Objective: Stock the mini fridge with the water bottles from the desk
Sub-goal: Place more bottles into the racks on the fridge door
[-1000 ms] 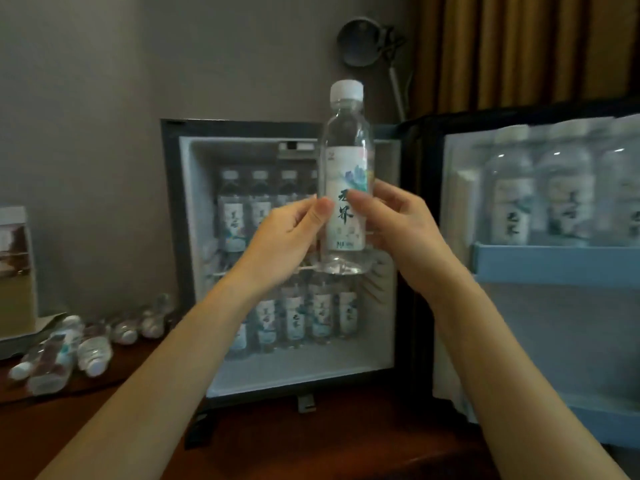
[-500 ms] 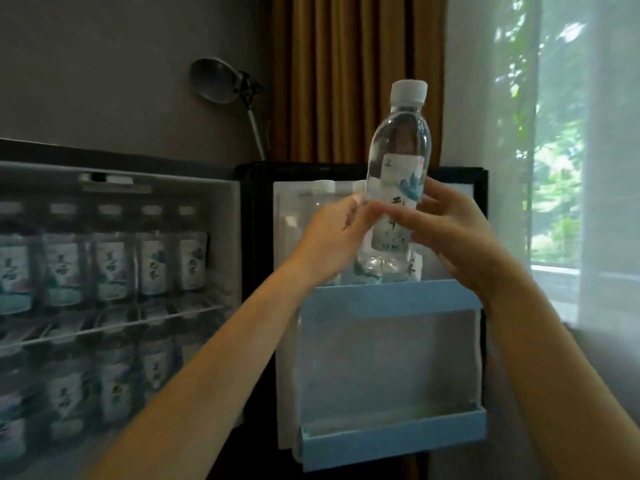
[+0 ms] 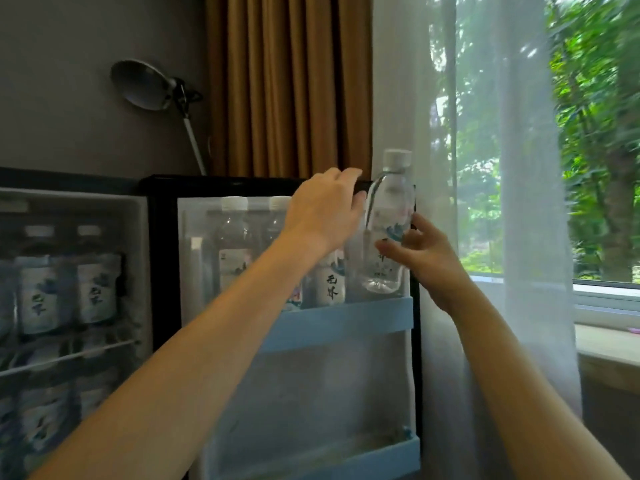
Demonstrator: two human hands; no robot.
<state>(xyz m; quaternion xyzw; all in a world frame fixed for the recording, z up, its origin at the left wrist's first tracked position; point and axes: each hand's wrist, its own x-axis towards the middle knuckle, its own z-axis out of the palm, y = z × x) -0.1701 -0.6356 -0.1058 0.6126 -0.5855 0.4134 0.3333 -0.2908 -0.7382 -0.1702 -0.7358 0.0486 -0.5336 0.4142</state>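
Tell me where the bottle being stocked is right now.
In the head view, right of centre: the bottle is in the right hand, above the upper door shelf, at its right end.

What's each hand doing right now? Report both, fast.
Left hand: open, fingers on the fridge door's top edge, holding nothing.
Right hand: closed on the water bottle above the upper door shelf.

My left hand [image 3: 323, 211] and right hand [image 3: 420, 259] are bare, no rings, no watch, and both forearms show uncovered, without sleeves.
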